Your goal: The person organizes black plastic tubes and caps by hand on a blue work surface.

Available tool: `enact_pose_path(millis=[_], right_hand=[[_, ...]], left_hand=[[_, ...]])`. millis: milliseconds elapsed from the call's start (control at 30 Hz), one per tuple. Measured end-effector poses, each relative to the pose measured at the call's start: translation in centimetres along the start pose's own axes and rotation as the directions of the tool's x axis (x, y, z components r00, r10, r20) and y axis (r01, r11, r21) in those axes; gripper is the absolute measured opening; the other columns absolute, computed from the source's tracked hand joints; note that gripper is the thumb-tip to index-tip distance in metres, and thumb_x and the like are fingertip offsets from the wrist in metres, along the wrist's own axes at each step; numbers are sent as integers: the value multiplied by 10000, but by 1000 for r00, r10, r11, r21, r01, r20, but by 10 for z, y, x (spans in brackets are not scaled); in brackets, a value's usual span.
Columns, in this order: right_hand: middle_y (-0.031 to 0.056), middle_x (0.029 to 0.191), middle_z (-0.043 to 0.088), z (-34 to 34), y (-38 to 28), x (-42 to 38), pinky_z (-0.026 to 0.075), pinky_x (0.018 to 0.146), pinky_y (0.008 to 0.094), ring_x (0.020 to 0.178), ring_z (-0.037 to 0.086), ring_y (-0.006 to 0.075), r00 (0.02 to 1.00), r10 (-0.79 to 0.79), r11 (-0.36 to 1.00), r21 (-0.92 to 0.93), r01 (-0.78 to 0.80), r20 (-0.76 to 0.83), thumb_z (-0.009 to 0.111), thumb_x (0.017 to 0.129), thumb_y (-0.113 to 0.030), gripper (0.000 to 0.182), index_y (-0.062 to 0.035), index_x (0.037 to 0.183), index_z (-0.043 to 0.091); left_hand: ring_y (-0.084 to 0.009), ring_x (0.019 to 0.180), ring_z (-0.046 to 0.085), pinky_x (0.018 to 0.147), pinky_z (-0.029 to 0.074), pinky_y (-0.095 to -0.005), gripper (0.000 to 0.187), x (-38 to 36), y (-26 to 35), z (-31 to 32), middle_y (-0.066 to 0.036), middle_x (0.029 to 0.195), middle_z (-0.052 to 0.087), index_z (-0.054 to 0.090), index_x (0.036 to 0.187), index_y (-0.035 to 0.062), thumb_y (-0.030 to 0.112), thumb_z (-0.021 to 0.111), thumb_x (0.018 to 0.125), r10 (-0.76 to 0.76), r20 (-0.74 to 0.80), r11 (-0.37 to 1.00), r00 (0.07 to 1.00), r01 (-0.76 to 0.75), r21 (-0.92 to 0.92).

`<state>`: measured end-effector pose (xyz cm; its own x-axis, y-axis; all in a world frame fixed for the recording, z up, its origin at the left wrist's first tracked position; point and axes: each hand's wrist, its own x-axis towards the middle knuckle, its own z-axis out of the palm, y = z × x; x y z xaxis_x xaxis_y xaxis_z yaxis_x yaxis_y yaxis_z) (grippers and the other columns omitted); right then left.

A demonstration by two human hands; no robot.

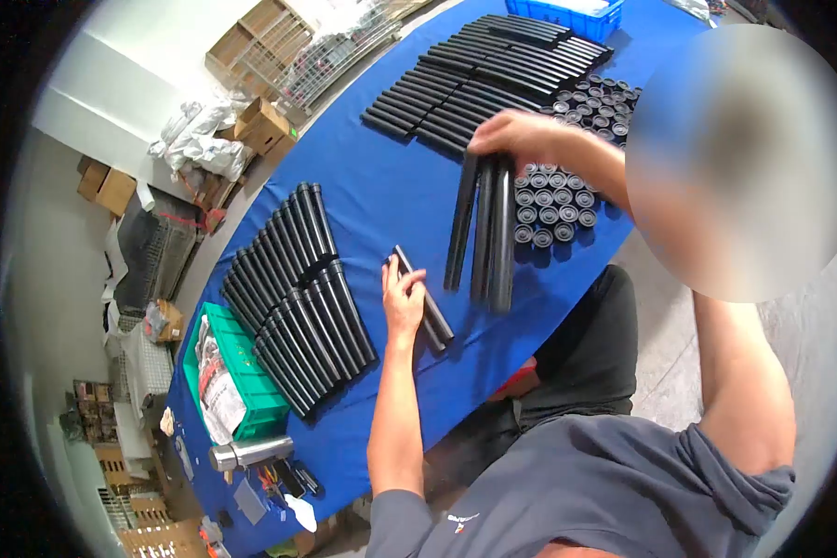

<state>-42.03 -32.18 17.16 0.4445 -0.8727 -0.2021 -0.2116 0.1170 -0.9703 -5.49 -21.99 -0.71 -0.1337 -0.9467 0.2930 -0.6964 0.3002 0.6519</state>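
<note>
My right hand (513, 136) is closed round the upper ends of several black tubes (493, 232), which hang down over the blue table, slightly blurred. To the left, my left hand (405, 296) rests with spread fingers on two black tubes (434, 319) lying on the cloth. Rows of plain black tubes (470, 79) cover the far side of the table. Many round black caps (553, 200) stand grouped beside my right hand. Black tubes with collared ends (298, 298) lie in two rows at the left.
A green crate (268, 402) with bags, a silver cylinder (251, 453) and small tools (284, 479) are at the table's left end. A blue bin (591, 20) stands at the far end. Cardboard boxes (262, 127) and a wire cage (330, 60) are beyond the table.
</note>
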Motion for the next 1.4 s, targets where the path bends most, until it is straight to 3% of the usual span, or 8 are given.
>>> enact_pose_path(millis=[367,733,867,900,967,1067,1233,1400], right_hand=[[24,775,658,108,63,75,513,448,325,606,639,151,907,227,962,-224,-153,354,633,955,-335,270,-74,957,703],[-6,773,587,158,88,137,410,437,280,652,549,116,939,123,912,-410,20,320,627,945,-399,313,-101,990,712],[153,918,699,180,110,150,535,681,469,812,679,333,901,-269,728,-541,421,339,587,944,-372,331,-76,1047,698],[196,1015,698,186,106,143,517,839,526,966,671,405,937,-205,677,-650,345,284,536,954,-373,346,-78,1066,678],[212,1001,696,188,96,135,527,836,532,984,667,419,962,-111,587,-765,265,249,487,970,-391,351,-97,1097,631],[214,1039,690,187,94,134,522,843,544,996,659,439,943,-144,566,-757,326,299,487,984,-424,380,-85,1115,598],[267,1040,669,189,90,134,494,863,548,1022,644,452,973,-105,694,-686,221,208,503,1004,-422,439,-51,1239,483],[237,1012,683,179,120,159,530,790,519,930,676,411,950,-212,771,-558,306,228,545,974,-360,399,-23,1187,558]], left_hand=[[-405,1433,360,1166,309,-448,235,-35,9,-11,-173,1477,502,694,1124,60,156,573,947,-21,-90,993,996,10,-119],[-423,1484,229,1189,256,-481,446,-33,17,-16,-164,1538,423,611,1361,143,343,606,963,57,-37,997,998,-59,-49],[-421,1474,256,1180,279,-479,416,-35,22,-20,-146,1539,426,704,1250,204,381,709,874,105,18,993,994,-106,58],[-420,1469,265,1172,294,-481,409,-35,26,-20,-134,1545,421,732,1202,216,385,747,829,65,35,996,997,-67,61],[-423,1473,251,1171,294,-488,422,-33,24,-17,-130,1551,413,728,1205,203,363,755,815,95,31,994,995,-97,58],[-437,1473,241,1174,291,-480,426,-34,24,-16,-128,1554,409,726,1206,194,350,757,810,74,48,996,996,-76,55],[-423,1511,130,1156,83,-680,451,-22,36,-23,-113,1633,260,613,1371,277,417,602,942,247,232,926,941,-300,230],[-376,1492,214,1154,115,-678,429,-13,50,-13,-121,1586,332,617,1360,310,455,566,958,259,318,886,912,-356,297]])
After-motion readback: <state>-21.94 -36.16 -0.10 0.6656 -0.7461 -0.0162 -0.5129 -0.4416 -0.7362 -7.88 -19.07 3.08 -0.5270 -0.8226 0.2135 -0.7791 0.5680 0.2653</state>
